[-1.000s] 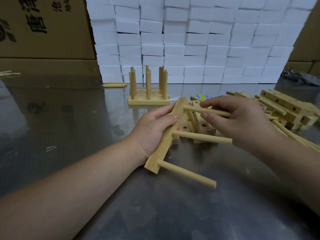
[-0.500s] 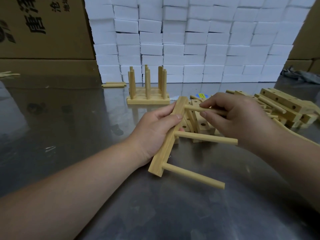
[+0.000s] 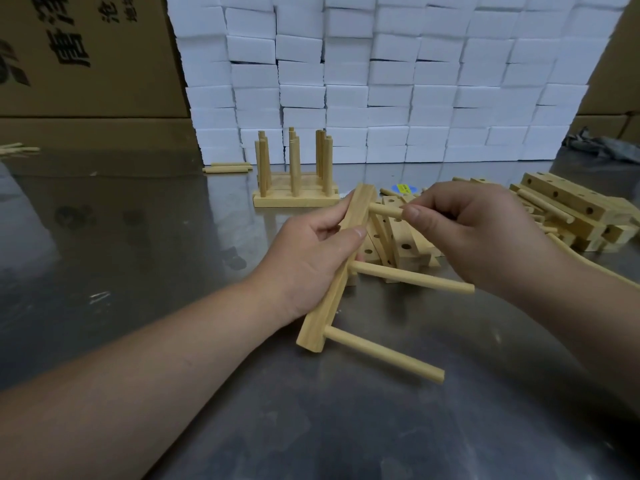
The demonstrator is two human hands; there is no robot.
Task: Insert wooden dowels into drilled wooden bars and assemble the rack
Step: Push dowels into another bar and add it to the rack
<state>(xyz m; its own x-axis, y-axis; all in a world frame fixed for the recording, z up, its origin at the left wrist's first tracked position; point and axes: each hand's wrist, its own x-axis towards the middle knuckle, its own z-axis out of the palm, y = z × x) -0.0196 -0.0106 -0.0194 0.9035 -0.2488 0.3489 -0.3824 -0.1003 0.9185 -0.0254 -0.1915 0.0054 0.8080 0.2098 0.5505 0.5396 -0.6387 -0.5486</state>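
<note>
Over the grey, reflective metal tabletop point(image 3: 138, 244), a pale rectangular wooden bar point(image 3: 322, 320) is held tilted, with two round wooden dowels point(image 3: 412, 278) seated in it. The left hand point(image 3: 311, 258) grips the bar mid-length. The right hand point(image 3: 478, 233) pinches a third dowel point(image 3: 386, 211) whose end meets the bar's upper end. Loose drilled wooden bars point(image 3: 568, 206) lie just behind and to the right. A finished dowel rack point(image 3: 294, 201) stands beyond, before stacked white foam blocks point(image 3: 381, 81) and brown cardboard cartons point(image 3: 86, 74).

I see a shiny metal desk point(image 3: 104, 271) filling the lower frame. A wall of stacked white blocks point(image 3: 381, 81) rises across the top centre. A cardboard box point(image 3: 86, 53) with dark print sits upper left. More cardboard point(image 3: 623, 64) stands at the far right, above some crumpled grey material point(image 3: 602, 145). A small blue-and-yellow label point(image 3: 402, 188) lies mid-frame.
</note>
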